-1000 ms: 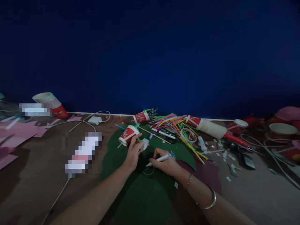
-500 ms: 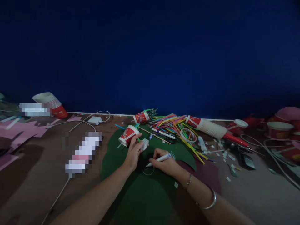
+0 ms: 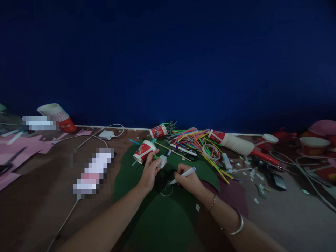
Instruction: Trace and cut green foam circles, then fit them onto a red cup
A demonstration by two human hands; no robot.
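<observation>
My right hand [image 3: 186, 178] is closed around a white marker [image 3: 186, 173] with a purplish end. Its tip meets the dark green sheet [image 3: 157, 220] beside a pale round outline with smaller loops at its top. To the left, my left hand [image 3: 151, 171] has its thumb and fingers closed on a small white ridged round piece [image 3: 163, 161], whose exact kind I cannot make out. A bit of green straw shows at those fingers. Right behind the left hand, a red and white paper cup [image 3: 144, 151] lies tilted, with straw pieces sticking out.
Behind the hands lie a heap of colourful straws [image 3: 193, 136], a capped marker [image 3: 183, 149], a tape roll [image 3: 210, 152] and scissors [image 3: 172, 126]. Stacked paper cups [image 3: 237, 144] lie at right near paper scraps. At left are a blurred-out phone [image 3: 94, 171], cables and pink paper [image 3: 15, 150].
The marker in my right hand has shifted slightly right and up along the outline, and small pale loops now show inside it. My left hand has hardly moved.
</observation>
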